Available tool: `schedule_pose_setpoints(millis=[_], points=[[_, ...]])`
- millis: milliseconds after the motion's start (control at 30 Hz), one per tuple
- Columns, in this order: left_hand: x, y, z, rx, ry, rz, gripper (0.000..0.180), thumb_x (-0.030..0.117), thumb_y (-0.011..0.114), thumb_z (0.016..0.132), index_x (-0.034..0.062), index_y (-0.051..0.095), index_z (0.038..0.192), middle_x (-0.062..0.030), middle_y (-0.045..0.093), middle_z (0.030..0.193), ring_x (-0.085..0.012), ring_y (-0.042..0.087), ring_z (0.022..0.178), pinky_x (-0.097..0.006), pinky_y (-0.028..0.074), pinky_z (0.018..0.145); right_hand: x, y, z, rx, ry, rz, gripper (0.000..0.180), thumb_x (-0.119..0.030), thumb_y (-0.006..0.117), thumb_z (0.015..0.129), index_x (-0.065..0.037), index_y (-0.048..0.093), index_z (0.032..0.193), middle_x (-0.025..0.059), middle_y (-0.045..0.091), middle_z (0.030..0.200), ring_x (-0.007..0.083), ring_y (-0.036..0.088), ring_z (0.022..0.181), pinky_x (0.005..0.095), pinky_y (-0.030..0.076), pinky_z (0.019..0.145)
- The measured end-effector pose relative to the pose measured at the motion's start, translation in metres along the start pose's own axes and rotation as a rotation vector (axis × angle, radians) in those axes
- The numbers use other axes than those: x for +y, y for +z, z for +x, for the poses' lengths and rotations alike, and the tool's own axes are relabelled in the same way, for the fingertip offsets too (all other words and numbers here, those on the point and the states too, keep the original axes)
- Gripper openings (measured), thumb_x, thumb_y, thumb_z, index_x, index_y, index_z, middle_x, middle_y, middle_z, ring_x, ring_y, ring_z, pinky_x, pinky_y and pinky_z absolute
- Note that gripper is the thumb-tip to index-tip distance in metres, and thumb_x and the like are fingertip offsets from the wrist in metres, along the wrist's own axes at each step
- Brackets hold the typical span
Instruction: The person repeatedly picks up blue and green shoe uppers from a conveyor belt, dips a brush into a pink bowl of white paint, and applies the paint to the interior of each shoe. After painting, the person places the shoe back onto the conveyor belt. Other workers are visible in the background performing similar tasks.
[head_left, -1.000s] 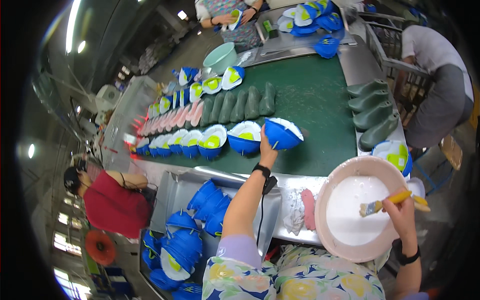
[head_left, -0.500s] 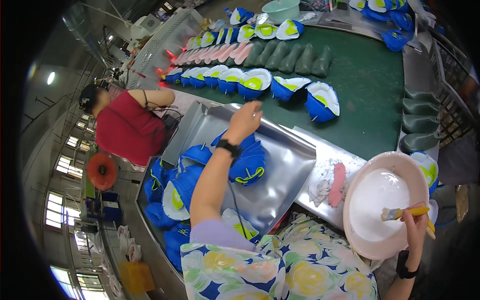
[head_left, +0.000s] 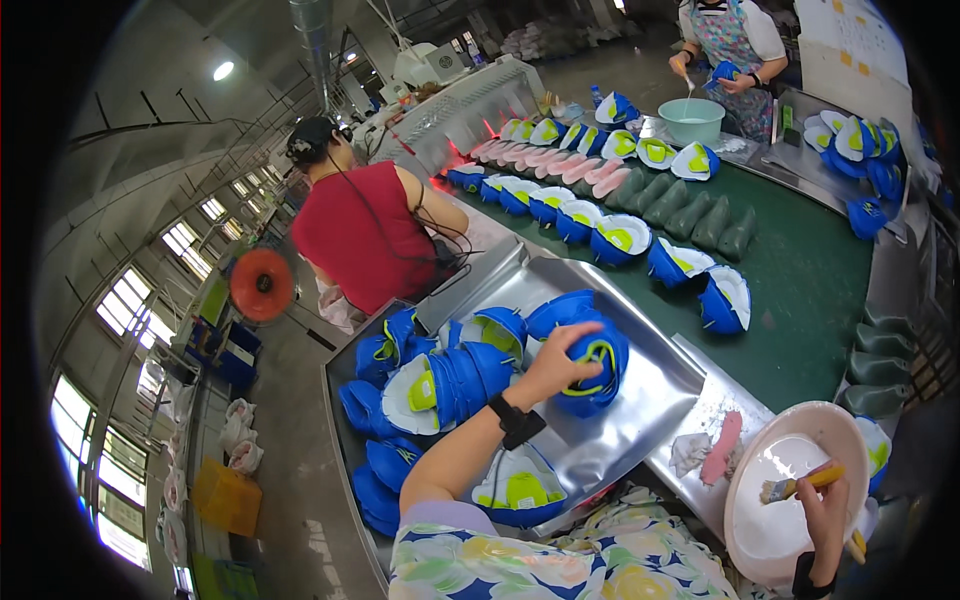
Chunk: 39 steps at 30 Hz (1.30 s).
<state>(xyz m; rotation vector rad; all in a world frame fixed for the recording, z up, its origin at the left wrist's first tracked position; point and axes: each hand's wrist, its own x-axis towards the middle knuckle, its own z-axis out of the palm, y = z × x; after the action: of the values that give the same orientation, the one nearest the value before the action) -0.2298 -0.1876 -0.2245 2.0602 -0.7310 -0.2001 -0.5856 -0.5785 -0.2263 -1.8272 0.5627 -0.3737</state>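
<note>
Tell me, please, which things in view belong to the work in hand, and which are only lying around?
In the work:
left hand, at a blue shoe upper in the metal tray
right hand, holding a yellow-handled brush over the pink basin

Probably only lying around:
pink strip and crumpled cloth beside the basin
yellow crate on the floor

Dim interior: smooth grey floor point(head_left: 300, 440), grey ceiling point(head_left: 150, 110).
Left of left hand point(head_left: 550, 370): bright rectangular multi-pane windows point(head_left: 128, 298); high up-left: lit white ceiling lamp point(head_left: 223, 71).
</note>
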Motion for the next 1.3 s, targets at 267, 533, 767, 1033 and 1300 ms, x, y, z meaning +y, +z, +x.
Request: schedule_pose_setpoints(millis=[267,533,767,1033,1300], points=[[-0.054,0.066,-0.054,0.118,-0.464,-0.356,0.062,0.021,0.070,0.096,-0.0026,0.042,0.146,-0.0130,0.058,0.134,-0.0193,0.059,0.117,-0.034,0.047,0.101,0.026,-0.016,-0.020,-0.002,0.030,-0.104,0.011,-0.004,0.072,0.083,0.000,0.062,0.084,0.0074,0.064,0.079,0.0148,0.063,0.072,0.0283,0.049,0.066],[-0.001,0.077,-0.050,-0.140,0.701,0.951,0.068,0.003,0.066,0.078,0.0221,0.057,0.143,-0.0113,0.045,0.153,-0.0334,0.035,0.143,-0.050,0.027,0.117,0.023,-0.030,-0.028,0.034,0.042,-0.123,0.016,-0.011,0.073,0.087,0.001,0.063,0.089,0.0054,0.065,0.077,0.0121,0.064,0.069,0.0250,0.049,0.063],[0.036,0.043,-0.013,-0.561,0.806,0.924,0.022,0.011,0.065,0.078,0.0103,0.067,0.100,-0.0098,0.057,0.144,-0.0294,0.058,0.122,-0.046,0.048,0.097,0.027,-0.025,-0.015,0.061,0.082,-0.220,0.026,-0.022,0.076,0.085,0.003,0.070,0.090,0.0090,0.067,0.072,0.0155,0.064,0.065,0.0296,0.049,0.059],[0.032,-0.074,-0.009,0.280,0.259,0.495,0.047,-0.004,0.053,0.085,0.0005,0.057,0.131,-0.0191,0.066,0.123,-0.0338,0.064,0.115,-0.042,0.049,0.099,0.042,-0.016,0.015,0.069,0.027,-0.283,0.026,-0.020,0.074,0.086,0.005,0.066,0.092,0.0193,0.070,0.078,0.0292,0.069,0.070,0.0375,0.053,0.066],[0.007,-0.119,0.005,0.123,0.036,0.545,0.035,0.014,0.072,0.083,0.0058,0.062,0.116,-0.0137,0.072,0.087,-0.0322,0.072,0.083,-0.042,0.054,0.075,0.034,0.026,0.027,-0.157,0.006,-0.350,0.023,-0.015,0.073,0.085,0.004,0.062,0.092,0.0227,0.069,0.079,0.0342,0.070,0.073,0.0408,0.054,0.070]])
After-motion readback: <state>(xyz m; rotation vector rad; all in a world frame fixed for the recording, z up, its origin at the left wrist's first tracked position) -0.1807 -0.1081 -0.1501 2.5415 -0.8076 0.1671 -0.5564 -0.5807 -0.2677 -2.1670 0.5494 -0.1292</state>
